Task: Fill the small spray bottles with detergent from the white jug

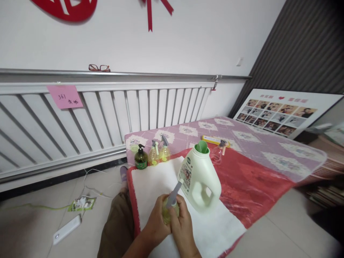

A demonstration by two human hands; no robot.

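Over the white sheet (153, 182), a small clear spray bottle (174, 196) with a grey trigger head and yellowish liquid is clasped between both hands. My left hand (157, 218) wraps one side of its body, and my right hand (182, 220) closes round the other. Their fingers hide most of the bottle. Just beyond them stands a large pale-green jug (202, 179) with a handle and a green piece (201, 147) in its mouth. At the left back are a dark green pump bottle (141, 157) and two spray bottles, one nearer (154, 156) and one farther (165, 151).
Another clear spray bottle (217, 154) is behind the jug, near a yellow box (215, 141). Red covering (242, 175) lies over the purple patterned surface (242, 132). A radiator (150, 107) lines the wall; a power strip (82, 203) and white device (67, 229) are on the floor.
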